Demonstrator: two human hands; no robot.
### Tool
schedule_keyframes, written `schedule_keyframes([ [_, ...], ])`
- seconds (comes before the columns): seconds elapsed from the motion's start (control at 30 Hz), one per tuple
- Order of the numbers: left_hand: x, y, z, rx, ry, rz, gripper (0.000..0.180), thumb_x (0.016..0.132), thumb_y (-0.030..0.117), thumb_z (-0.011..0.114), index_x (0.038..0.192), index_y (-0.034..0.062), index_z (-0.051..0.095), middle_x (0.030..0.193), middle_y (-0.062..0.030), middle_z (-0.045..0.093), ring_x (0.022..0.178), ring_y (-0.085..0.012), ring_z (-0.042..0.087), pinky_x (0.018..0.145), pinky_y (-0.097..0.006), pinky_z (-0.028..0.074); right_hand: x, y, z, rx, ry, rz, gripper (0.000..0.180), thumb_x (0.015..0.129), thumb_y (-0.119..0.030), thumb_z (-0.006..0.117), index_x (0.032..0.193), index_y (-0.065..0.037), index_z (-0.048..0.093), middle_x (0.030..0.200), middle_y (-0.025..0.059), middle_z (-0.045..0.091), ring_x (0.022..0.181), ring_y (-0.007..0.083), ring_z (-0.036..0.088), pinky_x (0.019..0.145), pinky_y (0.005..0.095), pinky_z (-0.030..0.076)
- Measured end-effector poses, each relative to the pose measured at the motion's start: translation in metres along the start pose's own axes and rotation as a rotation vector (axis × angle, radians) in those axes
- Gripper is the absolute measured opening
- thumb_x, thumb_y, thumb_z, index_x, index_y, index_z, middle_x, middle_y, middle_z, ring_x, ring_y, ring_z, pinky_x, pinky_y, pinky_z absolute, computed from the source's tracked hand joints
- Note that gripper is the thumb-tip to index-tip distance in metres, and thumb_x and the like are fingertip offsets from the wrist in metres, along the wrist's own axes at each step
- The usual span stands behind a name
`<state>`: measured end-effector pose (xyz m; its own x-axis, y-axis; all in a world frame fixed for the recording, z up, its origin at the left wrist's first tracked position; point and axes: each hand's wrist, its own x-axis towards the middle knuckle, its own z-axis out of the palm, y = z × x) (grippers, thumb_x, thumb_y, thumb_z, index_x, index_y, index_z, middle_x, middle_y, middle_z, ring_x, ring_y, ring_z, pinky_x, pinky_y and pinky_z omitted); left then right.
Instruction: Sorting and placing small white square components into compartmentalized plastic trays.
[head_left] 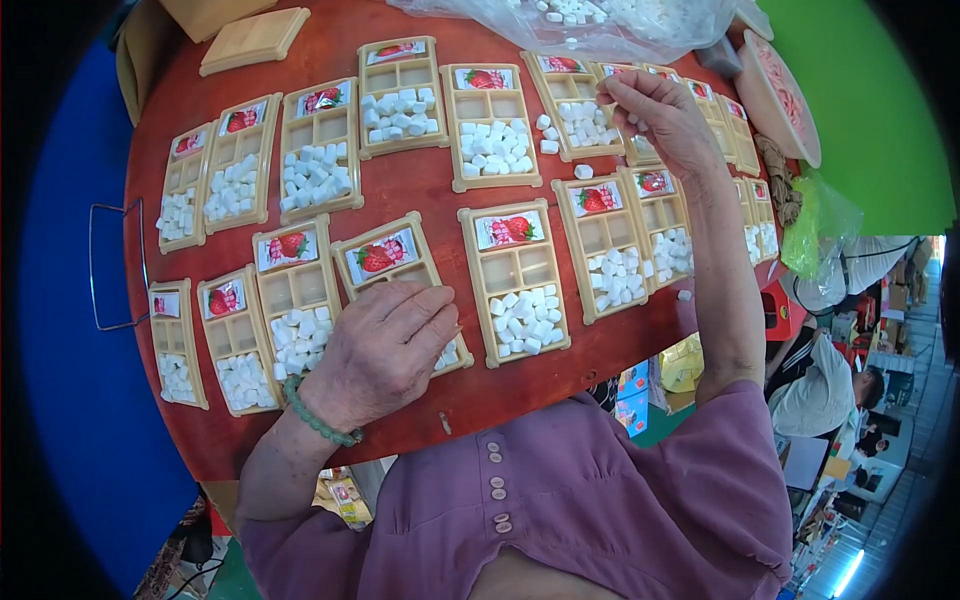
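Observation:
Two rows of pale tan compartment trays hold small white marshmallows (526, 318) and a strawberry-printed packet each. My left hand (385, 345) lies over a near-row tray (400, 228), its fingers together and bent down; the thumb and whatever is under the palm are hidden. Farther right, my right hand (665, 115) is raised over the edge of a back-row tray (552, 90), thumb and fingers pinched. White bits, seemingly marshmallows, show beneath its fingers. Loose marshmallows (584, 172) lie on the table beside that tray.
A clear plastic bag (600, 30) of marshmallows lies at the table's far edge. Stacked tan trays (255, 40) sit far left. At the far right are a white tub (805, 125) with pink contents and a green bag (812, 228). People work beyond the red table (410, 190).

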<state>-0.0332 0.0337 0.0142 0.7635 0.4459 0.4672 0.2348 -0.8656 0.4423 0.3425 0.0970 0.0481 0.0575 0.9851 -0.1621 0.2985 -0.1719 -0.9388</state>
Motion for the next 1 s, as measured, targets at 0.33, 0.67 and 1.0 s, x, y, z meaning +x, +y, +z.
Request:
schedule_keyframes([
  [0.33, 0.000, 0.000, 0.000, -0.012, 0.000, -0.019, 0.022, 0.074, 0.001, 0.076, 0.094, 0.0017, 0.068, 0.101, -0.0102, 0.068, 0.091, -0.0278, 0.067, 0.075, -0.039, 0.055, 0.001, 0.021, 0.005, -0.088, 0.116, -0.175, 0.018, 0.096, -0.008, 0.057, 0.107, -0.003, 0.071, 0.096, -0.0006, 0.068, 0.091, 0.0069, 0.059, 0.084, 0.0231, 0.045],
  [0.67, -0.003, 0.000, 0.002, 0.014, -0.005, -0.018, 0.026, 0.070, 0.002, 0.067, 0.096, 0.0002, 0.069, 0.104, -0.0109, 0.066, 0.095, -0.0271, 0.065, 0.079, -0.039, 0.056, -0.003, 0.023, 0.011, -0.166, 0.224, -0.160, 0.024, 0.101, -0.010, 0.052, 0.112, 0.000, 0.070, 0.105, 0.0029, 0.069, 0.101, 0.0100, 0.060, 0.094, 0.0264, 0.045],
  [1.0, 0.001, -0.001, 0.000, -0.001, -0.017, -0.024, 0.024, 0.072, 0.001, 0.076, 0.095, 0.0015, 0.068, 0.102, -0.0100, 0.067, 0.091, -0.0274, 0.066, 0.075, -0.038, 0.055, -0.015, 0.032, 0.000, -0.373, 0.295, -0.119, 0.019, 0.094, -0.005, 0.064, 0.112, 0.000, 0.068, 0.096, 0.0007, 0.068, 0.085, 0.0056, 0.060, 0.074, 0.0208, 0.048],
])
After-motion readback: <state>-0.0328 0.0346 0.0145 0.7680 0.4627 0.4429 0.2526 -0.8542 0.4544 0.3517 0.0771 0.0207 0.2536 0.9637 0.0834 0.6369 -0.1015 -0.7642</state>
